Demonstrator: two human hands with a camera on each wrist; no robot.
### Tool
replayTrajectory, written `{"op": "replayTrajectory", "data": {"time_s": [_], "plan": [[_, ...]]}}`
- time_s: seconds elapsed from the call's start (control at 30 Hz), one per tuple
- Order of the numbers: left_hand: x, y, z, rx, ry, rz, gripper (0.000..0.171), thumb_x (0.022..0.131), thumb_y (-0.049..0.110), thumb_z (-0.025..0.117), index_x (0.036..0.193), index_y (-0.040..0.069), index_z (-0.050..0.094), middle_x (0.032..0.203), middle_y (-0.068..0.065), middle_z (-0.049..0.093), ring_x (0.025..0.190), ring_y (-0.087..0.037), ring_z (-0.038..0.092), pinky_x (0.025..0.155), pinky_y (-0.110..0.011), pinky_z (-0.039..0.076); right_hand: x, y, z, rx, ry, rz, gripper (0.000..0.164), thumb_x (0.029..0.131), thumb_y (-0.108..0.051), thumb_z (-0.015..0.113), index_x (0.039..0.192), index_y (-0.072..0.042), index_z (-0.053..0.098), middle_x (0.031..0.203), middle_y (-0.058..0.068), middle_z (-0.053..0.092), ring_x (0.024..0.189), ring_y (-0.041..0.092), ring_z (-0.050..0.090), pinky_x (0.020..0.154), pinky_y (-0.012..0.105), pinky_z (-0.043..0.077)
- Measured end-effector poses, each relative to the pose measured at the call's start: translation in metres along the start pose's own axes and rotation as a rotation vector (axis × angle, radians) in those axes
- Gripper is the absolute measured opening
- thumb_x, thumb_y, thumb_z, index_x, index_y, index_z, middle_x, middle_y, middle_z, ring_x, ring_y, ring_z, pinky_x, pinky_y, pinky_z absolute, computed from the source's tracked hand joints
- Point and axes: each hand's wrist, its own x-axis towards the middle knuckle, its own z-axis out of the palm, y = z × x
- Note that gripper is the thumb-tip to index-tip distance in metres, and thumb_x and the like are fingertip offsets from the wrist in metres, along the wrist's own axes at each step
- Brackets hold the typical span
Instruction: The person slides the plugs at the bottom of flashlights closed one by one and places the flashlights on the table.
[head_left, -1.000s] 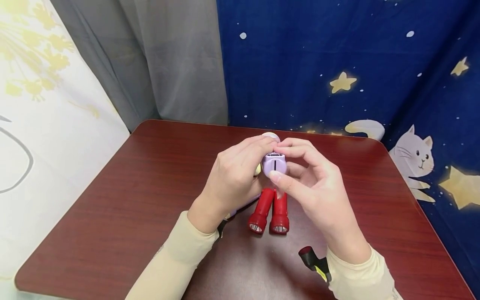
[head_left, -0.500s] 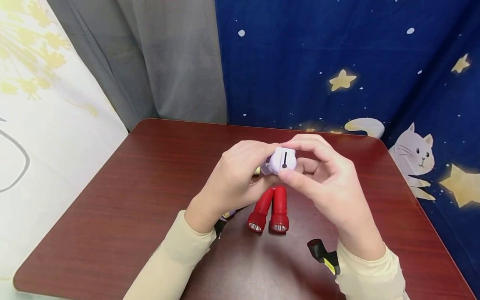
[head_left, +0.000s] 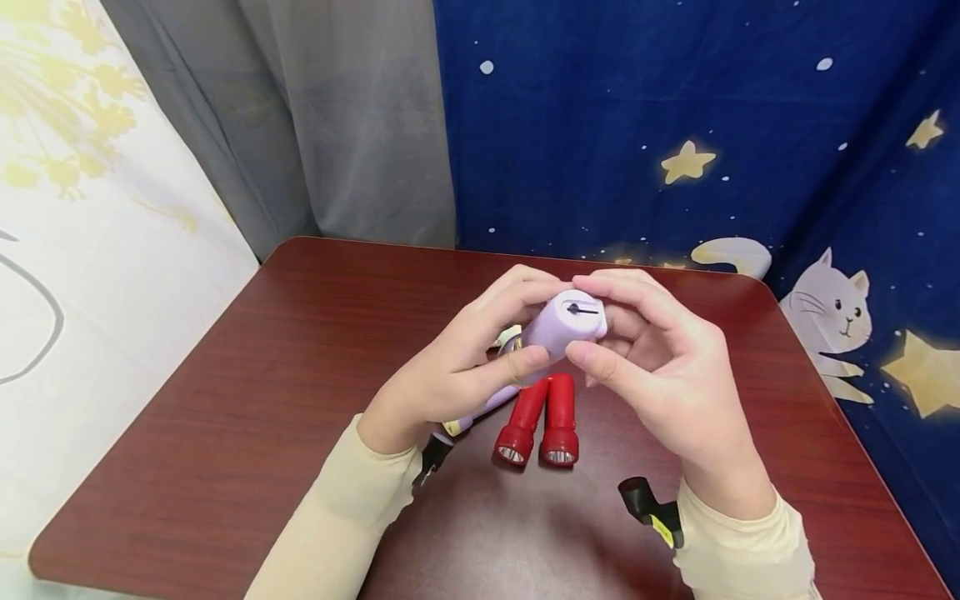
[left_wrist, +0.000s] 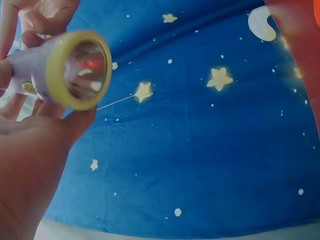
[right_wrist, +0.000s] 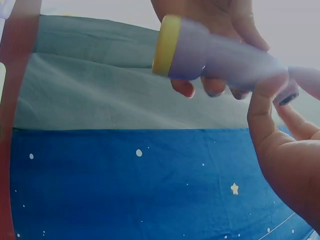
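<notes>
Both hands hold a purple flashlight (head_left: 553, 329) above the table, its tail end with a black slot turned toward the head camera. My left hand (head_left: 472, 350) grips the barrel, thumb on the near side and fingers over the top. At the tail end, my right hand (head_left: 660, 358) pinches with thumb and fingertips. The left wrist view shows the yellow-rimmed lens end (left_wrist: 80, 70) of this flashlight facing outward. Below the hands, two red flashlights (head_left: 520, 429) (head_left: 559, 425) lie side by side on the table, lenses toward me.
Another purple piece with a yellow end (head_left: 480, 412) lies on the table, partly hidden by the left hand and wrist. A black wrist mount (head_left: 651, 510) sticks out from the right sleeve. The reddish-brown table (head_left: 225, 433) ends at grey and blue curtains (head_left: 562, 125).
The flashlight has turned in the hands: its tail slot went from upright to level. My left thumb has come round to the near side, and the right hand has shifted slightly right.
</notes>
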Motion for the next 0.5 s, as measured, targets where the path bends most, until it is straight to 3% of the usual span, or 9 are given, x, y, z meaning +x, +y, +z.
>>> {"op": "replayTrajectory", "data": {"time_s": [0.13, 0.23, 0.33, 0.5], "plan": [[-0.0035, -0.0003, -0.0009, -0.163, 0.04, -0.062, 0.044, 0.101, -0.006, 0.056, 0.143, -0.008, 0.041, 0.137, -0.027, 0.056, 0.12, -0.032, 0.067, 0.103, -0.042, 0.059, -0.0007, 0.0012, -0.0006, -0.008, 0.004, -0.008, 0.055, 0.083, 0.025, 0.072, 0.136, 0.014, 0.061, 0.118, 0.016, 0.071, 0.083, 0.02, 0.074, 0.068, 0.03, 0.065], [-0.0065, -0.0007, -0.0008, -0.209, 0.076, -0.097, 0.04, 0.101, -0.01, 0.054, 0.138, -0.011, 0.039, 0.135, -0.032, 0.056, 0.121, -0.04, 0.068, 0.106, -0.045, 0.058, -0.001, 0.0012, -0.0008, -0.038, 0.019, 0.03, 0.06, 0.081, 0.026, 0.073, 0.138, 0.012, 0.061, 0.112, 0.01, 0.075, 0.081, 0.018, 0.074, 0.067, 0.029, 0.065], [-0.0066, 0.0011, -0.0014, -0.16, 0.084, -0.1, 0.037, 0.099, -0.012, 0.055, 0.135, -0.012, 0.046, 0.133, -0.031, 0.059, 0.12, -0.039, 0.07, 0.107, -0.044, 0.059, -0.001, 0.0025, -0.0001, -0.056, 0.035, 0.006, 0.061, 0.079, 0.026, 0.076, 0.137, 0.013, 0.061, 0.109, 0.01, 0.076, 0.079, 0.017, 0.073, 0.066, 0.027, 0.065], [-0.0019, 0.006, -0.0016, -0.008, 0.062, -0.05, 0.047, 0.094, -0.004, 0.07, 0.139, -0.004, 0.055, 0.136, -0.018, 0.065, 0.119, -0.023, 0.069, 0.105, -0.039, 0.059, 0.0004, 0.0063, 0.0035, -0.066, 0.08, -0.091, 0.059, 0.073, 0.026, 0.081, 0.129, 0.017, 0.062, 0.109, 0.012, 0.073, 0.079, 0.016, 0.072, 0.072, 0.023, 0.064]]}}
